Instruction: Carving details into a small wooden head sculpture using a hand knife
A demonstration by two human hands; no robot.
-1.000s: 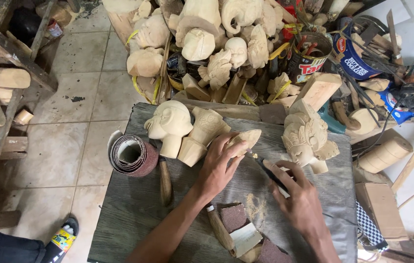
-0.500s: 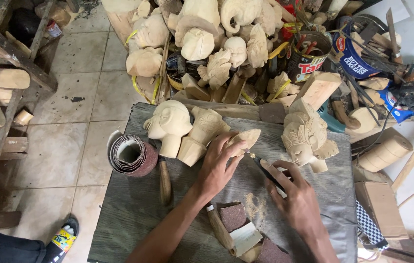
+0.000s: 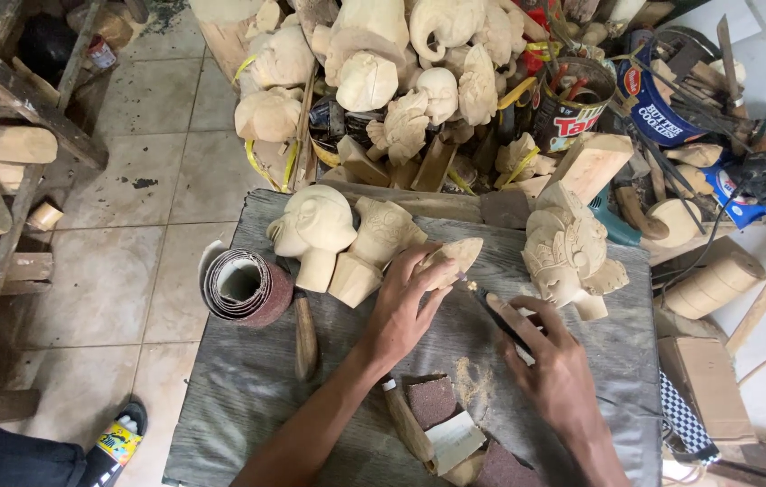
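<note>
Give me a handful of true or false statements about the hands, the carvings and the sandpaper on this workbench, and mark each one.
1. The left hand holds a small pale wood carving. True.
2. The right hand is empty. False: it grips a thin dark carving tool whose tip points at the small carving.
3. The roll of sandpaper lies at the left of the grey bench top. True.
4. The round carved head stands at the bench's right edge. False: it stands left of the hands; the ornate carved head is on the right.
5. Loose sandpaper pieces lie between the forearms. True.
</note>
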